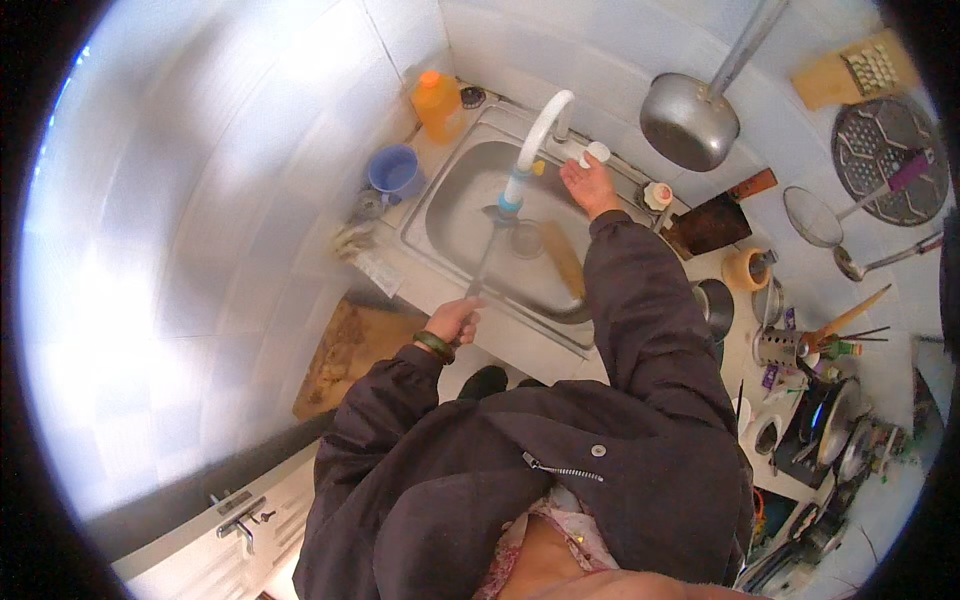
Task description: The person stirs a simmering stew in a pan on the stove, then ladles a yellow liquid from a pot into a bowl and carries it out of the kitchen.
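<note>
My left hand (451,322) grips the handle of a long metal kitchen utensil (488,259), possibly a spatula. Its blurred head lies under the blue-tipped nozzle of the white faucet (537,142), over the stainless steel sink (469,180). Across the basin, my right hand (589,186) is raised beside a white tap knob (596,153), palm showing and thumb apart from the fingers. Whether the thumb touches the knob cannot be made out. A long yellow-brown object (562,261) lies in the basin next to the drain (528,238).
An orange bottle (438,109) and a blue mug (394,172) stand left of the sink. Along the right are a cleaver (709,225), a wooden mortar (746,268) and a utensil holder (778,348). A large ladle (690,124) hangs on the tiled wall.
</note>
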{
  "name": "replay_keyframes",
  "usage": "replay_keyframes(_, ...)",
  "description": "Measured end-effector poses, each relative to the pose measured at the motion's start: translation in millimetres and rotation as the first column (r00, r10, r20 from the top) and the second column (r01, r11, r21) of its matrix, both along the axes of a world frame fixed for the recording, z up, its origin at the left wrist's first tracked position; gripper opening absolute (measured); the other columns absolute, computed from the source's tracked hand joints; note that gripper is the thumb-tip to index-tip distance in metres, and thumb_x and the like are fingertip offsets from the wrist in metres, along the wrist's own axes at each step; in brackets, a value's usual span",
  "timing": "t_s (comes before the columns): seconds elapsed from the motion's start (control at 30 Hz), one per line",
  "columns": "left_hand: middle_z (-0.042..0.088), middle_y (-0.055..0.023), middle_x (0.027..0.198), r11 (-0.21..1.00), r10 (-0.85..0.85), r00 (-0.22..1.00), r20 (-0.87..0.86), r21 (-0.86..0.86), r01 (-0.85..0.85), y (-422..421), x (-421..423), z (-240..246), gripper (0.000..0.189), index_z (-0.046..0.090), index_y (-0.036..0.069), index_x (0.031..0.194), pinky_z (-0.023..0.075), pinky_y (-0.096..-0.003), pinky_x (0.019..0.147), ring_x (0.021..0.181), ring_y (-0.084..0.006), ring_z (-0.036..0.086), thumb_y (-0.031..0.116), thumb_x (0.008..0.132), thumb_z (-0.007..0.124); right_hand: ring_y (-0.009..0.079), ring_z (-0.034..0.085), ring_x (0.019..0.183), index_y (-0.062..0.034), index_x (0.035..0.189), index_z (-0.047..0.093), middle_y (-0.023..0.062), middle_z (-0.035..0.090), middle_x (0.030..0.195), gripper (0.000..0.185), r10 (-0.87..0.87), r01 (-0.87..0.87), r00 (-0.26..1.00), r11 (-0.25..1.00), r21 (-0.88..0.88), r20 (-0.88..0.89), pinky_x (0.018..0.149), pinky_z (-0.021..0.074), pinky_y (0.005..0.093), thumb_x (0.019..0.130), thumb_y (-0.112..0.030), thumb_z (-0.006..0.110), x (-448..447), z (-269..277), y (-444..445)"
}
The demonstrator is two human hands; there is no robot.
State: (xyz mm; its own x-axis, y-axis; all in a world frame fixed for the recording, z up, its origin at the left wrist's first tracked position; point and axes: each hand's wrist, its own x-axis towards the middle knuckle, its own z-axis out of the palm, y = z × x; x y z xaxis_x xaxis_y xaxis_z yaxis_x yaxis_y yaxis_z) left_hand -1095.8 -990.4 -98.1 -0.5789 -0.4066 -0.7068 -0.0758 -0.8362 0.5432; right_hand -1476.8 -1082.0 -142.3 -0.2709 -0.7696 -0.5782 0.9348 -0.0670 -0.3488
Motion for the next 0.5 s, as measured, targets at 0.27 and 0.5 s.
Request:
replay_keyframes(0.27,0.043,0.0008,0.069,0.997,-0.071,0.997,0.008,0.009,0.071,-6,3,1,0.033,0.053,0.001,0.110,0.0285,-0.0220,0.041,0.048,-0.0073,0.036,0.029,0.092,0.050,0.0261,0.053,0.099,0.0012,0.106,0.051,0.0156,0.055,0.109,0.025,0.049,-0.071,0.978,0.992,-0.107,-0.202,0.088,0.0445,0.0380,0.084,-0.012,0.056,-16,-4,11)
replay_keyframes(0.5,0.044,-0.0020,0.069,0.987,-0.160,0.984,0.081,-0.018,0.162,-8,3,-3,0.033,0.055,0.002,0.105,0.0300,-0.0234,0.039,0.047,-0.0091,0.039,0.031,0.089,0.053,0.0338,0.057,0.102,-0.0065,0.117,0.052,0.0186,0.059,0.106,0.033,0.667,0.018,-0.357,0.705,0.709,-0.654,0.089,0.0437,0.0400,0.087,-0.019,0.053,38,-95,88)
